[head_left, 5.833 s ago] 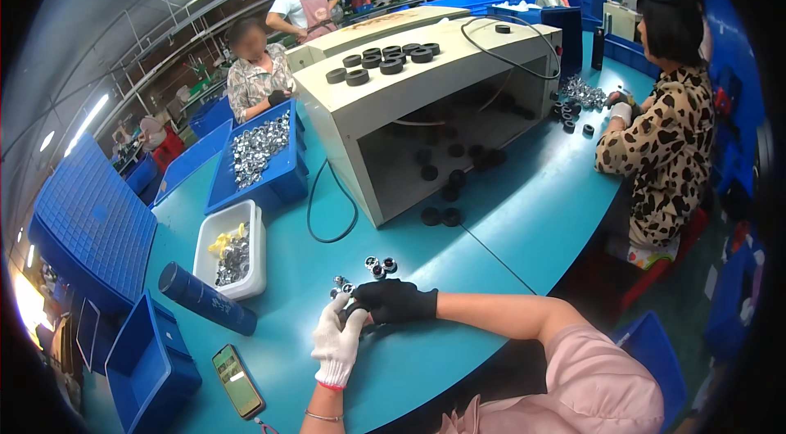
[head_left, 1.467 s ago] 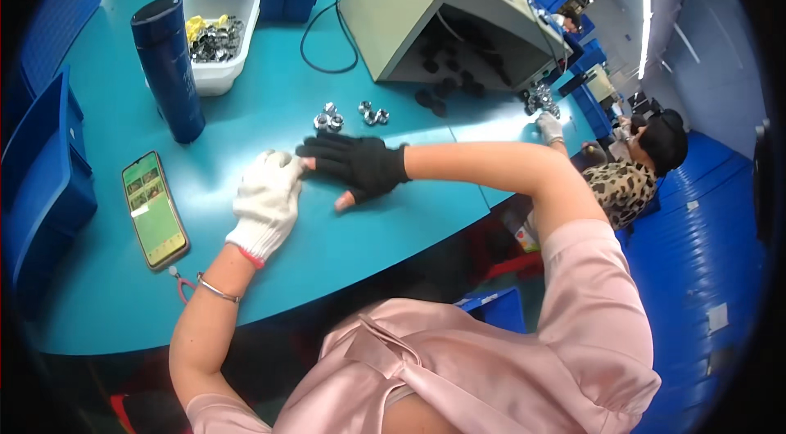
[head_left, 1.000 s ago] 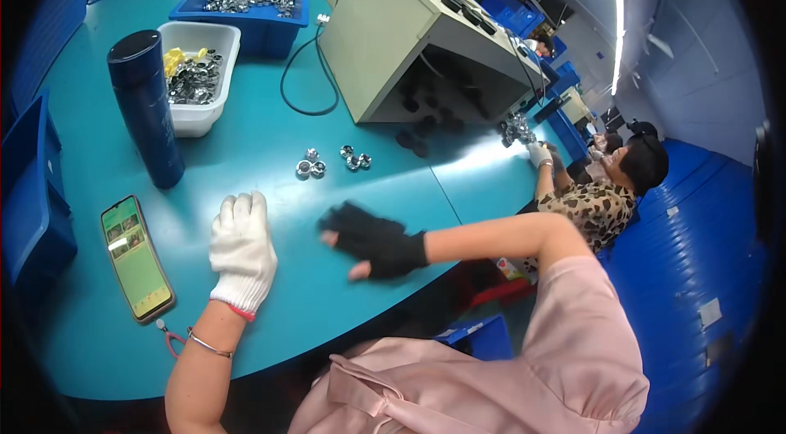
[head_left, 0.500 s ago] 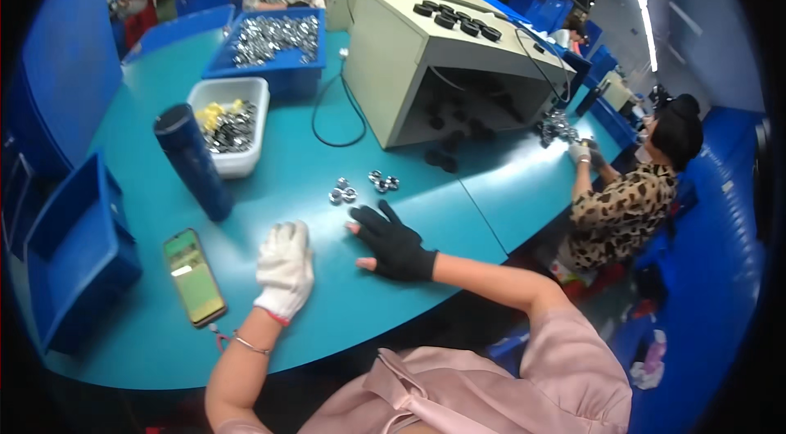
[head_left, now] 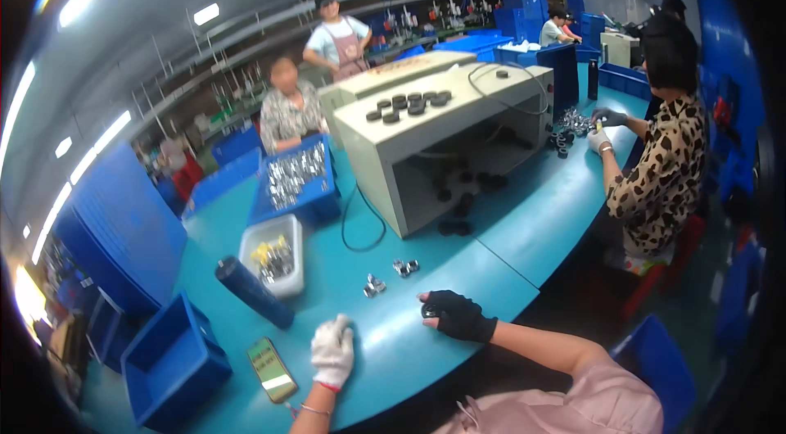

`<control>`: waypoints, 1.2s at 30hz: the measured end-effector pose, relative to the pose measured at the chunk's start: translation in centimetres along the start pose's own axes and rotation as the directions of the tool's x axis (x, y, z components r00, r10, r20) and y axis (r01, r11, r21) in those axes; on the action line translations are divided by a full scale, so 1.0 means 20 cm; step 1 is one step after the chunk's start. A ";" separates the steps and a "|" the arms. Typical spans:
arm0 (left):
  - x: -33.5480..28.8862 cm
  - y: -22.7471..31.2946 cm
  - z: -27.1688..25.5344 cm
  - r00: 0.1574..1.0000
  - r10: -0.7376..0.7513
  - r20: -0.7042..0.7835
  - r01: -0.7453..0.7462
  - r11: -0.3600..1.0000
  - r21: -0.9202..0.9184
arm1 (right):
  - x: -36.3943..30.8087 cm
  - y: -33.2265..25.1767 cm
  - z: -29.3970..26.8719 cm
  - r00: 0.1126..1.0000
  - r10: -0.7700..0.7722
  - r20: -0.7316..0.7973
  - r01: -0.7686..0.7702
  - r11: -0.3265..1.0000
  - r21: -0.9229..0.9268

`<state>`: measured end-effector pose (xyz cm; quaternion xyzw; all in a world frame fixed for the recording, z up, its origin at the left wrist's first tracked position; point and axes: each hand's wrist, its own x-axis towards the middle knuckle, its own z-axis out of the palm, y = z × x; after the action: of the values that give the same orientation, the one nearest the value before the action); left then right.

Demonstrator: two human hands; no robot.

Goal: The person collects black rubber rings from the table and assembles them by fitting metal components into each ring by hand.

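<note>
My right hand [head_left: 460,316], in a black glove with bare fingertips, rests closed near the table's front edge. Between its thumb and fingers is a small dark round part [head_left: 430,312] with a shiny glint. In a white knitted glove, my left hand [head_left: 332,352] lies loosely on the table, palm down and fingers forward; nothing shows in it. Two small clusters of shiny metal parts sit ahead of my hands, one on the left [head_left: 374,285] and one on the right [head_left: 406,268]. A lit phone [head_left: 271,370] lies left of my left hand.
A dark blue bottle [head_left: 254,293] stands beside a white tub [head_left: 296,266] of metal and yellow pieces. Behind is a blue crate [head_left: 329,203] of shiny parts. A cream machine [head_left: 368,180] carries black round pieces. An empty blue bin [head_left: 176,360] is far left; a co-worker [head_left: 663,139] sits right.
The view has tilted up, showing more of the room. My right hand has gone from spread fingers to closing round a small dark round part. My left hand stays on the table.
</note>
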<state>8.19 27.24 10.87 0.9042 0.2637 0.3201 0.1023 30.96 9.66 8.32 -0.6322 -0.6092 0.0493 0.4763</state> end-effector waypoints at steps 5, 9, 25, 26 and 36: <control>0.03 0.11 0.13 0.973 -0.231 0.024 0.226 0.917 -0.329 | 0.33 -0.07 -0.25 0.931 -0.217 -0.294 0.229 0.973 0.006; 0.11 0.26 0.19 0.936 -0.288 0.201 0.350 0.713 -0.608 | 0.63 -0.08 -0.52 0.790 -0.301 -0.534 0.310 0.948 -0.077; 0.03 0.49 0.19 0.821 -0.372 0.433 0.564 0.406 -0.719 | -0.18 0.00 -0.09 0.984 -0.125 0.123 0.130 0.991 -0.035; 0.02 0.47 0.20 0.834 -0.347 0.428 0.546 0.411 -0.730 | -0.15 0.00 -0.09 0.981 -0.187 0.054 0.188 0.982 -0.010; 0.03 0.47 0.23 0.846 -0.348 0.403 0.526 0.429 -0.734 | -0.14 -0.01 -0.11 0.971 -0.028 0.239 0.051 0.995 -0.088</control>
<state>15.42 19.58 11.03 0.6736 0.2975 0.2789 0.6165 31.50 6.14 8.31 -0.6312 -0.6758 0.0862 0.3708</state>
